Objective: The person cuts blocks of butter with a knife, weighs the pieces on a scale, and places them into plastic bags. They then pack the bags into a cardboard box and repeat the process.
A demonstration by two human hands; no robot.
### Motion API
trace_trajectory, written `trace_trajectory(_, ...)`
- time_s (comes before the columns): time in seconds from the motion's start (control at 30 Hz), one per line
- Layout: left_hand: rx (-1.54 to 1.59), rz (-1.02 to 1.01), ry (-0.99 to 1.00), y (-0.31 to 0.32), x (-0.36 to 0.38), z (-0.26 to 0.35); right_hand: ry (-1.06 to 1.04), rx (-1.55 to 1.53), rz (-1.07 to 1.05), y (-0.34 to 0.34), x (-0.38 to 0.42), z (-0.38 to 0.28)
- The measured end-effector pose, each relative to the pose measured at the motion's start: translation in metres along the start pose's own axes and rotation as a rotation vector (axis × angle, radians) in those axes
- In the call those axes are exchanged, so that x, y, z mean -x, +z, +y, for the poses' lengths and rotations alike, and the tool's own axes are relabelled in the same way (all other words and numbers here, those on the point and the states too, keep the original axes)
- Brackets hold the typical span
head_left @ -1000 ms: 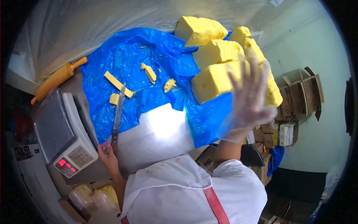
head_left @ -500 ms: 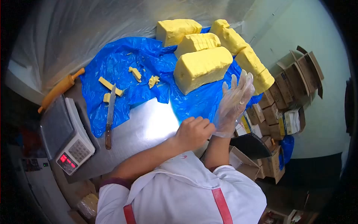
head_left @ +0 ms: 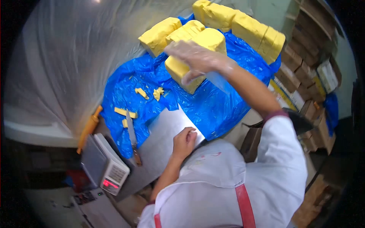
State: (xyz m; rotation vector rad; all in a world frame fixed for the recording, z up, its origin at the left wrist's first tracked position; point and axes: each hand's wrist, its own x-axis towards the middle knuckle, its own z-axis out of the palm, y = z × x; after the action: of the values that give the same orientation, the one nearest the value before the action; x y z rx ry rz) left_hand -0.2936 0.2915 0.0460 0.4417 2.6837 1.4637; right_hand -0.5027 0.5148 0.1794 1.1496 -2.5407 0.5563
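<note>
My right hand (head_left: 195, 60), in a clear plastic glove, reaches over the front yellow block (head_left: 176, 70), which looks like butter. Its fingers are stretched out with the thumb apart, and they overlap the block in this view. Low over the steel table (head_left: 159, 133), close to my apron, my bare left hand (head_left: 184, 143) is curled into a loose fist with nothing showing in it. A knife (head_left: 131, 131) with a wooden handle lies left of it, its blade beside a cut yellow stick (head_left: 122, 111). Small yellow scraps (head_left: 158, 93) rest on the blue plastic sheet (head_left: 213, 102).
More yellow blocks (head_left: 249, 30) stand along the back of the sheet. At the left are a digital scale (head_left: 116, 173) with a lit red display and a wooden rolling pin (head_left: 89, 129). Plastic film (head_left: 76, 57) hangs behind. Cardboard boxes (head_left: 292, 66) are stacked at the right.
My left hand has let go of the glove's cuff and moved down. My gloved right hand has swung left over the front block. The camera view has shifted and turned.
</note>
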Motion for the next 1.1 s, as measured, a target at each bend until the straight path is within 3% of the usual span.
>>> trace_trajectory(0.03, -0.023, 0.090, -0.010, -0.003, 0.010, -0.019, 0.037, 0.130, -0.214, 0.006, -0.012, 0.003)
trace_trajectory(0.13, -0.128, 0.299, -0.133, -0.018, 0.048, -0.072, -0.064, 0.284, -0.431, 0.026, -0.033, 0.013)
trace_trajectory(0.23, -0.144, 0.506, -0.287, -0.031, 0.084, -0.097, -0.071, 0.203, -0.505, 0.032, -0.043, 0.022)
trace_trajectory(0.33, -0.148, 0.589, -0.371, -0.034, 0.110, -0.110, -0.105, 0.158, -0.525, 0.030, -0.046, 0.029)
trace_trajectory(0.47, -0.275, 0.640, -0.270, -0.029, 0.107, -0.112, -0.138, 0.164, -0.531, 0.034, -0.052, 0.035)
trace_trajectory(0.67, -0.354, 0.626, -0.275, -0.031, 0.104, -0.109, -0.071, 0.151, -0.619, 0.031, -0.068, 0.028)
trace_trajectory(0.9, -0.304, 0.637, -0.314, -0.034, 0.106, -0.114, -0.200, 0.401, -0.557, 0.036, -0.053, -0.034)
trace_trajectory(1.0, -0.241, 0.655, -0.303, -0.035, 0.107, -0.113, 0.018, 0.207, -0.647, 0.059, -0.079, -0.050)
trace_trajectory(1.1, -0.145, 0.662, -0.267, -0.039, 0.112, -0.116, 0.122, 0.129, -0.331, 0.093, -0.077, -0.042)
